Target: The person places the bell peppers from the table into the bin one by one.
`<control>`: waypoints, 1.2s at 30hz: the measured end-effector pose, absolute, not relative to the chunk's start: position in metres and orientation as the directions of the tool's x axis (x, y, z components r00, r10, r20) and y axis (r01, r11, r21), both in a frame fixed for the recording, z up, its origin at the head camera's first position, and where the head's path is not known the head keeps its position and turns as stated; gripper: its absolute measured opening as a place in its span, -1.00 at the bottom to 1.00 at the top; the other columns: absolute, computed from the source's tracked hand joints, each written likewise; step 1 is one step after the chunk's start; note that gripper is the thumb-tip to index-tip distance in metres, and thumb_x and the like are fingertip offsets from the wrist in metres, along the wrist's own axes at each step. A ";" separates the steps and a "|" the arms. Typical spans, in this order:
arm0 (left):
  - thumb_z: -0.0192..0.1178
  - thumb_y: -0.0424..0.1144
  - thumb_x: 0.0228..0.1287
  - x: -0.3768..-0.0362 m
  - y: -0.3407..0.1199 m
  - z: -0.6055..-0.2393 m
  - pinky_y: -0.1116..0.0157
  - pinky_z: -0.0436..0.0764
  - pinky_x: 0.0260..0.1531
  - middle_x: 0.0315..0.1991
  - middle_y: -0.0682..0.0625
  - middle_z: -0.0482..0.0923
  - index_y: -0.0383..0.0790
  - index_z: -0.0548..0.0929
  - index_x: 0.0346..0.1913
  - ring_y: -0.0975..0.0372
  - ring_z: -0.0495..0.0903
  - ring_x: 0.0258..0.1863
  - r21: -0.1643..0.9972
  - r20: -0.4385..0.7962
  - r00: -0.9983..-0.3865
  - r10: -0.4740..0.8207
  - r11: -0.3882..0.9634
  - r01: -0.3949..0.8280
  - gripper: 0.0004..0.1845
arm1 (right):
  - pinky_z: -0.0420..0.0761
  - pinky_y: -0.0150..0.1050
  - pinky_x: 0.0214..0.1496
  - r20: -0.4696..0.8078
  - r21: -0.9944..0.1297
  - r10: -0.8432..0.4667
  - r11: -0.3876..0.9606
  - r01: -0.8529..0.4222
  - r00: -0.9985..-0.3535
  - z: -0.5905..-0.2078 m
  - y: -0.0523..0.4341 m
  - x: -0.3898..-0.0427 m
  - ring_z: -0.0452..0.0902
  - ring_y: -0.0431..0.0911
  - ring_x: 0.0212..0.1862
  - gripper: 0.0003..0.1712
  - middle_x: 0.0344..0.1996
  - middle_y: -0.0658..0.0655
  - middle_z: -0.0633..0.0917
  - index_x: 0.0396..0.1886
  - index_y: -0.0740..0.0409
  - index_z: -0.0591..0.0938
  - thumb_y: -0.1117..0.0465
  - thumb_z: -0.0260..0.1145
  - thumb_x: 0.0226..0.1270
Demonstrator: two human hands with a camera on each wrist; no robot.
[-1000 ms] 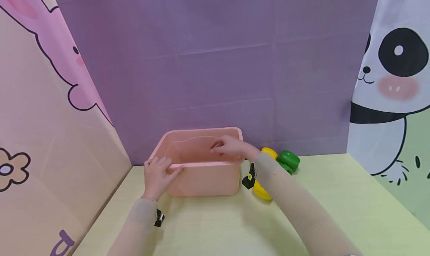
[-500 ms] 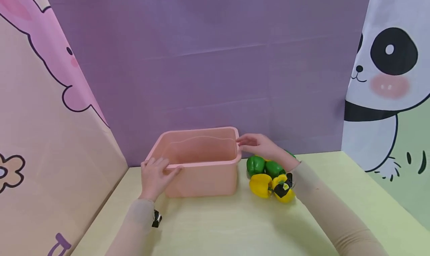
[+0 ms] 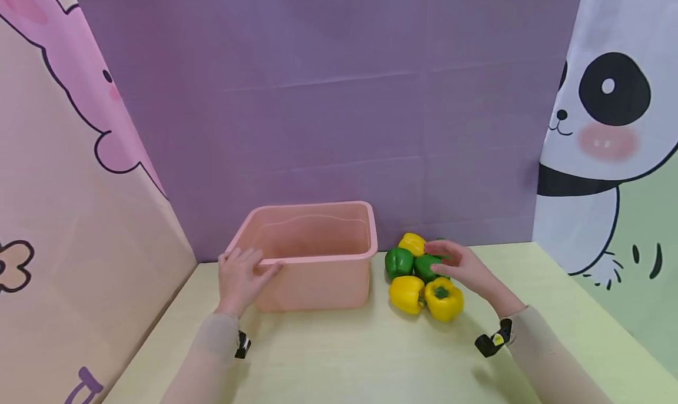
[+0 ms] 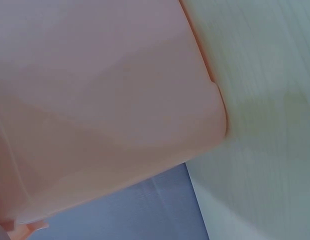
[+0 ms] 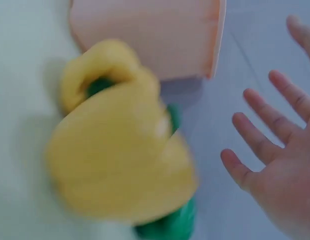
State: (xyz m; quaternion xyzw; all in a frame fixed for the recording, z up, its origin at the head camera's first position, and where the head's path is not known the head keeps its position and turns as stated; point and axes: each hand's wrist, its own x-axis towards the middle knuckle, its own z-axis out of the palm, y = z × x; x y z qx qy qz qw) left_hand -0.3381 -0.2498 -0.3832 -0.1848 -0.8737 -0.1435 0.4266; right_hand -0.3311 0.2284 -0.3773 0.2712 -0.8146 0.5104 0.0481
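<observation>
A pink plastic tub (image 3: 312, 277) stands empty on the pale yellow table (image 3: 339, 357), near the purple back wall. My left hand (image 3: 241, 274) rests on the tub's near left corner, fingers straight over the rim. Right of the tub lies a cluster of toy peppers: two yellow ones (image 3: 444, 301) in front, two green ones (image 3: 398, 262) behind, another yellow (image 3: 412, 243) at the back. My right hand (image 3: 459, 265) hovers open over the right side of the cluster, fingers spread (image 5: 255, 145). In the right wrist view a yellow pepper (image 5: 120, 160) fills the frame, blurred, with the tub (image 5: 145, 35) beyond.
A purple backdrop (image 3: 339, 98) closes off the back. A pink rabbit panel (image 3: 63, 156) stands along the left and a panda panel (image 3: 609, 127) along the right. The left wrist view shows only the tub's outer wall (image 4: 105, 100) and table.
My right hand has left the inside of the tub, passed over its right rim and moved down to the peppers. The left hand has stayed on the tub's corner.
</observation>
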 end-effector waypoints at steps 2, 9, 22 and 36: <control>0.24 0.29 0.08 -0.338 -0.250 -0.384 -0.02 0.21 -0.22 -0.57 0.11 0.44 -0.01 0.38 -0.58 0.10 0.32 -0.46 0.089 0.805 -0.558 0.200 0.890 0.447 -0.52 | 0.33 0.18 0.26 0.357 -0.834 -0.388 0.277 -0.477 -0.850 -0.391 0.240 -0.329 0.35 0.16 0.27 -0.45 0.26 0.34 0.44 0.31 0.34 0.37 0.30 0.24 0.37; 0.26 0.27 0.06 -0.342 -0.248 -0.386 -0.02 0.21 -0.20 -0.54 0.09 0.49 -0.02 0.41 -0.56 0.09 0.33 -0.45 0.088 0.815 -0.541 0.207 0.879 0.468 -0.54 | 0.18 0.11 0.28 0.328 -0.922 -0.429 0.049 -0.384 -0.842 -0.436 0.271 -0.321 0.28 -0.02 0.32 -0.38 0.36 0.20 0.35 0.45 0.09 0.24 0.28 0.13 0.44; 0.17 0.32 0.12 -0.340 -0.250 -0.385 -0.04 0.22 -0.23 -0.54 0.05 0.51 -0.04 0.41 -0.57 0.08 0.32 -0.49 0.070 0.826 -0.522 0.211 0.882 0.467 -0.49 | -0.21 0.06 0.46 0.135 -0.987 -0.581 -0.008 -0.161 -0.802 -0.455 0.271 -0.316 0.03 -0.26 0.37 -0.12 0.50 0.24 -0.09 0.54 0.14 -0.02 0.31 0.20 0.33; 0.24 0.26 0.11 -0.340 -0.251 -0.386 0.00 0.21 -0.25 -0.54 0.06 0.50 -0.05 0.40 -0.58 0.11 0.29 -0.48 0.070 0.831 -0.514 0.210 0.878 0.473 -0.51 | -0.24 0.29 0.40 0.029 -0.983 -0.529 0.140 -0.121 -0.848 -0.457 0.267 -0.323 -0.17 0.28 0.40 -0.02 0.45 0.47 -0.12 0.50 0.29 -0.04 0.33 0.33 0.22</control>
